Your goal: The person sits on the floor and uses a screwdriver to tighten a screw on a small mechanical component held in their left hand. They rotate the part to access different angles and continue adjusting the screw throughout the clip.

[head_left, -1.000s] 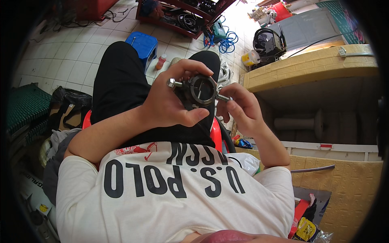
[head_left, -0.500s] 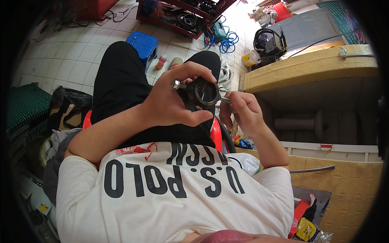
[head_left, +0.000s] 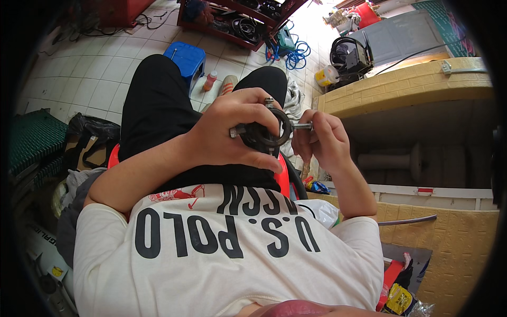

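Note:
A dark metal ring point(head_left: 287, 128) with bolts standing out around its side is held above my lap. My left hand point(head_left: 224, 127) grips it, fingers curled over the top and thumb along the lower edge. One bolt head point(head_left: 236, 131) shows at the palm side of that hand, and another bolt point(head_left: 269, 101) pokes up by the fingers. From the ring's right side a silvery bolt point(head_left: 302, 126) sticks out. My right hand point(head_left: 325, 138) has its thumb and fingers closed at the outer end of this bolt. The fingers partly hide the ring's far side.
A blue plastic stool point(head_left: 186, 58) and a small bottle point(head_left: 210, 81) stand on the tiled floor beyond my knees. On the right is a yellow, brick-patterned cabinet point(head_left: 380, 98) with an open compartment. A red rack point(head_left: 222, 33) with cables stands at the back.
The ring has turned slightly in my left hand, and a bolt now shows at its top. More of the right-side bolt shows, and my right hand has shifted a little to the right.

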Demonstrator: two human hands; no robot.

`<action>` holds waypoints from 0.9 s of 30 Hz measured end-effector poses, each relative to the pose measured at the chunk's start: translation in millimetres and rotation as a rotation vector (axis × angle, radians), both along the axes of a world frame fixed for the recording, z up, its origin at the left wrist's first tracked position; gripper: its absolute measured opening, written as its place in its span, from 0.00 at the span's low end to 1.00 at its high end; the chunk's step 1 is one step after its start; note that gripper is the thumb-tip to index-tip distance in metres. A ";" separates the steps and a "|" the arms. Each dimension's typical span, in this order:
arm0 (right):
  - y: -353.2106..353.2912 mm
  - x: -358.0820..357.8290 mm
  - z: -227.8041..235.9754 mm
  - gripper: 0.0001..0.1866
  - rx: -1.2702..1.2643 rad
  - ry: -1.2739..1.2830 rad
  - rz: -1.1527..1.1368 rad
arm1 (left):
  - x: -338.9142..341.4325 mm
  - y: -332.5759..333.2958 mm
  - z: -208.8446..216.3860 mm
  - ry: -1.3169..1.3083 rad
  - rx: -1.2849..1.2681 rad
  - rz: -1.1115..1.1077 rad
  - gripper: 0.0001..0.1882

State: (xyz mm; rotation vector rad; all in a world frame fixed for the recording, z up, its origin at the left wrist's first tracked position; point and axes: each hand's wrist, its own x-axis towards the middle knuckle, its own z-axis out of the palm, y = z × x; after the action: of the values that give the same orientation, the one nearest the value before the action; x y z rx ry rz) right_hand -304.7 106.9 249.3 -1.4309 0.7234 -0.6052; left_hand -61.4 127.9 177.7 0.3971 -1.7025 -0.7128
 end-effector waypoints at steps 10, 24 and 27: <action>1.5 -1.8 8.3 0.21 -0.280 0.221 0.058 | 0.3 2.1 3.4 -0.030 -0.029 0.038 0.29; 1.6 -1.1 3.6 0.24 -0.087 0.148 0.045 | 0.5 1.2 1.7 -0.034 -0.046 0.040 0.29; 0.7 -0.1 2.3 0.24 -0.074 0.104 0.060 | 0.3 1.3 1.6 -0.043 -0.048 0.044 0.29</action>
State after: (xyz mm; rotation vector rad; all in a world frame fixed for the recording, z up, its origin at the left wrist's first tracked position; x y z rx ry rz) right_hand -304.8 107.6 251.7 -1.5559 0.7434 -0.5188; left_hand -61.1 129.2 179.3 0.4173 -1.7425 -0.6344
